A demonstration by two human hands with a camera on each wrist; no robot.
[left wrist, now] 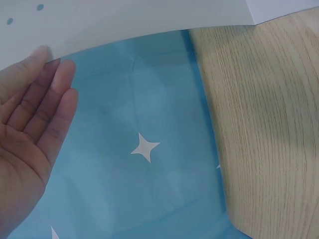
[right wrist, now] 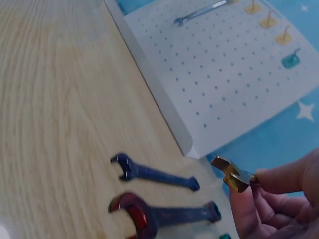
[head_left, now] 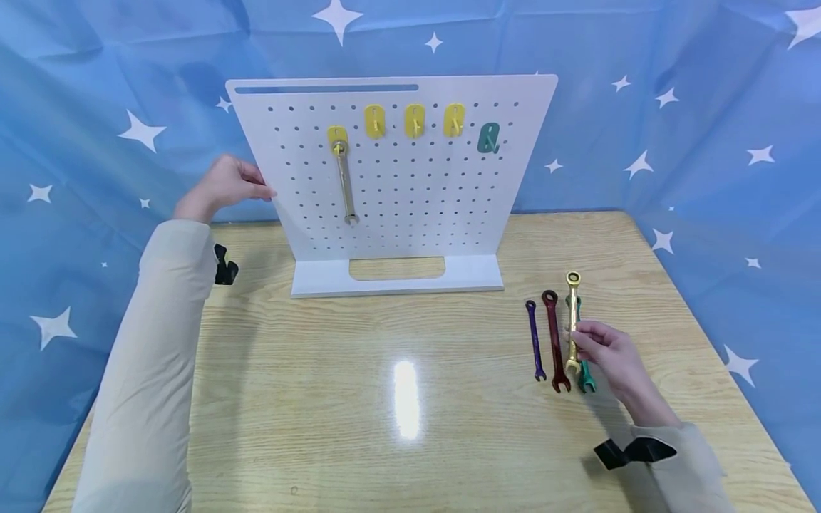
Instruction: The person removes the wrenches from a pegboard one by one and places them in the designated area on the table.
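Note:
My left hand [head_left: 229, 187] pinches the left edge of a white pegboard [head_left: 410, 192] between thumb and fingers; the left wrist view shows the thumb in front of the board. At the right, my right hand [head_left: 609, 353] pinches a gold combination wrench [head_left: 574, 306] by its shaft, ring end pointing away. That wrench overlaps a green wrench [head_left: 586, 377] in the head view. Left of it lie a dark red wrench [head_left: 554, 342] and a smaller purple wrench [head_left: 535, 338]. A silver wrench [head_left: 345, 182] hangs by its ring end from the leftmost yellow hook [head_left: 336, 134].
Farther right on the board are three more yellow hooks [head_left: 414, 121] and a green hook [head_left: 489, 137]. The board's white base [head_left: 321, 279] stands toward the back of the wooden table [head_left: 321, 399]. Behind hangs a blue cloth [head_left: 596, 43] with white stars.

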